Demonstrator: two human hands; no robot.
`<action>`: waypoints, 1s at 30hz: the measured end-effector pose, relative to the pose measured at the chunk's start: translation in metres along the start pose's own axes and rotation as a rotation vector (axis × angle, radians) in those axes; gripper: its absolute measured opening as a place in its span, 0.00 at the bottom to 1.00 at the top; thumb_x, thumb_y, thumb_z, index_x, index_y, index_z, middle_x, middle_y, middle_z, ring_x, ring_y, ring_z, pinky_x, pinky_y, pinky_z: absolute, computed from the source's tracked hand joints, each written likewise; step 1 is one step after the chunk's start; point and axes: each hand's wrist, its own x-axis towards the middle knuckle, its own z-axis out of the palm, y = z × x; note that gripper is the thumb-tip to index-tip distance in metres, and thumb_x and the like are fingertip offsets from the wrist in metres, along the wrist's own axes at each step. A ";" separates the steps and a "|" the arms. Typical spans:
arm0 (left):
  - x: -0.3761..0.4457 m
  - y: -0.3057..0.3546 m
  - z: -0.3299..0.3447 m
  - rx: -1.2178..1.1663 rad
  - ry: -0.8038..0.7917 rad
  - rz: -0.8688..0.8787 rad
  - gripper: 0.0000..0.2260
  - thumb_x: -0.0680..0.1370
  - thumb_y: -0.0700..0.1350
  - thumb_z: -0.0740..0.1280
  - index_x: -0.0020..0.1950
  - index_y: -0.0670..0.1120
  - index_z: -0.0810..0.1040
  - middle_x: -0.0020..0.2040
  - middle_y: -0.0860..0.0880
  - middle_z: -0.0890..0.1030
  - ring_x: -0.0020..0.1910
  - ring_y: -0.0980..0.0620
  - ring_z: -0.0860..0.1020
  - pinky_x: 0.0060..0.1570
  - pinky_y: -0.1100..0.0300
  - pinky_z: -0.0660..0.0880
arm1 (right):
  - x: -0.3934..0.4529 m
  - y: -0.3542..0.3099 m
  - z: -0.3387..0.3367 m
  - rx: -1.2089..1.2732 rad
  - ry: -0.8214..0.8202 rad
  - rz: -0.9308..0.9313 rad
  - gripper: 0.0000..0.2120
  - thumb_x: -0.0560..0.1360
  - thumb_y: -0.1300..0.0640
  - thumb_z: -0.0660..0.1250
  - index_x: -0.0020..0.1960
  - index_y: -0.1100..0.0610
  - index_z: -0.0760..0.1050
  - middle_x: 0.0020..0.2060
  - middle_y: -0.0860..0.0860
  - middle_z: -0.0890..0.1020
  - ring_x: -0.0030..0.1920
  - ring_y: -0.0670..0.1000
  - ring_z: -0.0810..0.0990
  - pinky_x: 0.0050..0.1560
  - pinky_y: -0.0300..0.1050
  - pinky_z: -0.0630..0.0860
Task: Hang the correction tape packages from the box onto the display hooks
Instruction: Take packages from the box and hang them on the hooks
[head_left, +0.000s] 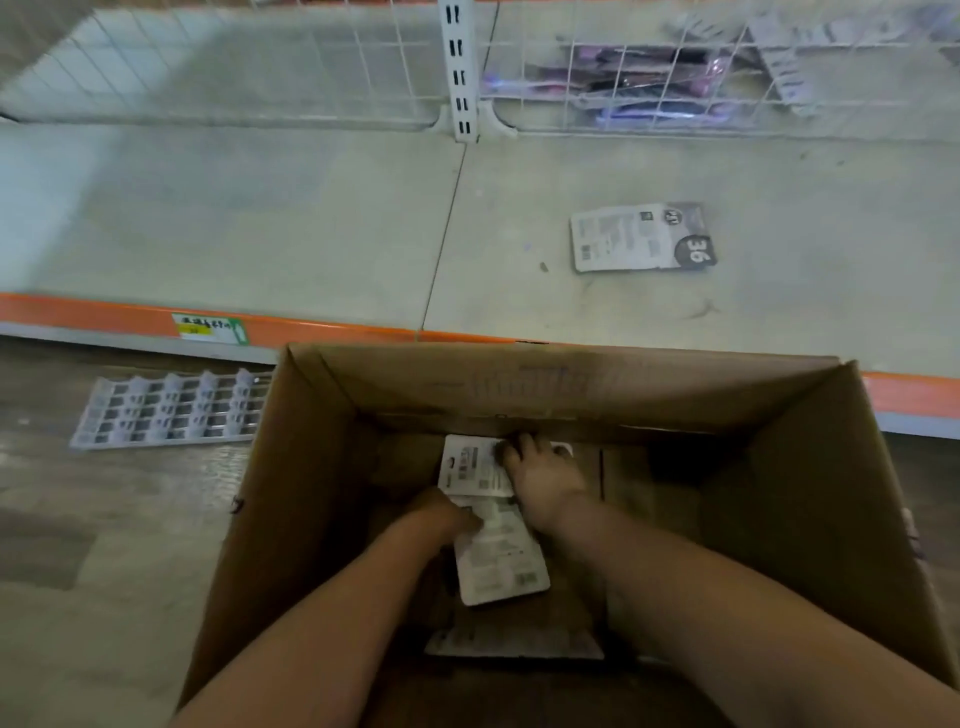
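**Cardboard box, both hands down among the packages**

Cardboard walls of the open box (332, 441) rise around both my forearms. Nearest me, one white correction tape package (514, 643) lies flat on the box floor. My left hand (447, 514) grips the edge of a second package (501, 561), fingers curled onto it. Just beyond, my right hand (535, 467) presses down on a third package (470, 465) near the far wall, fingertips bent over it. Left of the box, a grey plastic tray (166, 410) rests on the wood floor. Further off, a loose package (641, 236) lies on the pale shelf (260, 218), before the wire grid panel (234, 67).
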 end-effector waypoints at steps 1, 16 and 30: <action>-0.003 0.001 0.000 -0.063 -0.010 -0.022 0.19 0.74 0.36 0.70 0.65 0.40 0.73 0.65 0.42 0.75 0.64 0.43 0.74 0.62 0.51 0.72 | 0.000 0.000 -0.003 -0.005 -0.005 0.005 0.30 0.76 0.54 0.63 0.74 0.58 0.55 0.68 0.59 0.64 0.67 0.60 0.64 0.63 0.54 0.66; -0.036 0.026 -0.026 0.187 -0.063 -0.086 0.26 0.77 0.52 0.66 0.72 0.42 0.65 0.67 0.41 0.71 0.64 0.40 0.72 0.50 0.51 0.74 | -0.037 0.039 -0.023 1.151 -0.515 0.454 0.05 0.75 0.57 0.68 0.49 0.56 0.74 0.50 0.54 0.80 0.51 0.52 0.79 0.60 0.48 0.75; -0.028 0.017 0.000 0.127 -0.243 -0.031 0.23 0.74 0.50 0.72 0.66 0.45 0.71 0.61 0.45 0.77 0.60 0.46 0.75 0.56 0.54 0.73 | -0.048 0.033 0.010 1.449 -0.454 0.554 0.08 0.75 0.64 0.67 0.54 0.61 0.75 0.62 0.58 0.77 0.63 0.56 0.75 0.64 0.47 0.72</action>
